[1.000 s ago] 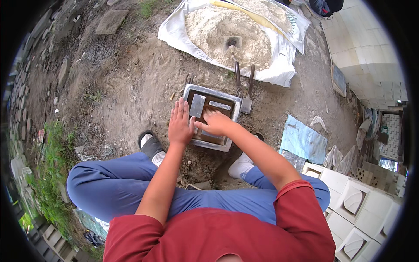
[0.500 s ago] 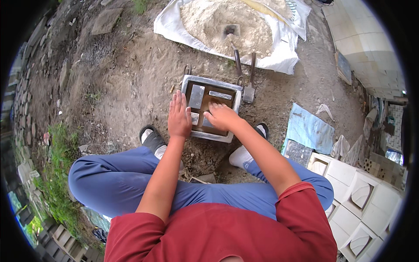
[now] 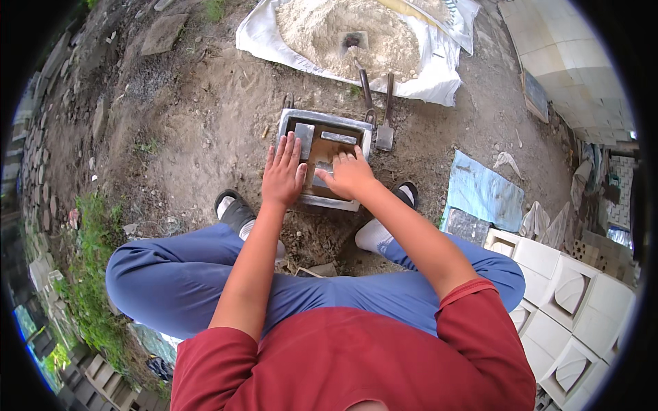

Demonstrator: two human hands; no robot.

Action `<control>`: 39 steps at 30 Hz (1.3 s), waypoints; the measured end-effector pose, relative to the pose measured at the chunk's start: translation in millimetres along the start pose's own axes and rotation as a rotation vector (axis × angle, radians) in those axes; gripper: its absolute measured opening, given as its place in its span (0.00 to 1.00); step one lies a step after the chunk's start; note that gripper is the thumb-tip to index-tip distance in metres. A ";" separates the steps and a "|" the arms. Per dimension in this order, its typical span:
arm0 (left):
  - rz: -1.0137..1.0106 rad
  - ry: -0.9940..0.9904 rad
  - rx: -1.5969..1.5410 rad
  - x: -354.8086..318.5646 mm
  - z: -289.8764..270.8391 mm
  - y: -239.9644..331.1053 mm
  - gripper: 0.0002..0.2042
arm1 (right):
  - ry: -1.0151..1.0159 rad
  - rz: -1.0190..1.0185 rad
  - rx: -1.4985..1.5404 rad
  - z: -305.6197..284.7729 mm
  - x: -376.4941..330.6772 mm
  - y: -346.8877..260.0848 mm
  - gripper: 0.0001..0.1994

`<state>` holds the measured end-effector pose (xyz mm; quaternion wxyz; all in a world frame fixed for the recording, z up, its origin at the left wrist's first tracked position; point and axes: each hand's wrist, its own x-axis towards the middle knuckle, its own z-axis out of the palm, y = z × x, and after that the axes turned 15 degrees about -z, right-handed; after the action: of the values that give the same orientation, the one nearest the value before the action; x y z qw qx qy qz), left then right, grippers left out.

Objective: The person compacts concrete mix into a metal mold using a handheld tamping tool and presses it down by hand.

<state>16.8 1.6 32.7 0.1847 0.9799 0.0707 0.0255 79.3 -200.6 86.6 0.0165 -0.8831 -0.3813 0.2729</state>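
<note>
Bare dirt yard (image 3: 205,123), metal mould (image 3: 322,130), white tiled wall (image 3: 569,61)

1. I see a pile of sand (image 3: 349,31) on a white sheet (image 3: 439,79) at the top edge of the dirt ground (image 3: 199,116).
2. A blue sheet (image 3: 483,195) lies at the right.
3. White moulded blocks (image 3: 569,288) are stacked at the lower right corner.
4. Grass (image 3: 86,288) lines the left edge.
</note>
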 end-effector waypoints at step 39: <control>-0.169 0.082 -0.259 4.2 -1.1 6.7 0.34 | 0.137 0.064 0.194 25.6 37.5 -17.2 0.50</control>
<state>21.7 -3.5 36.3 0.3079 0.9366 0.1567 0.0585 76.2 -167.3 51.4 0.1191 -0.9057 -0.3227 0.2478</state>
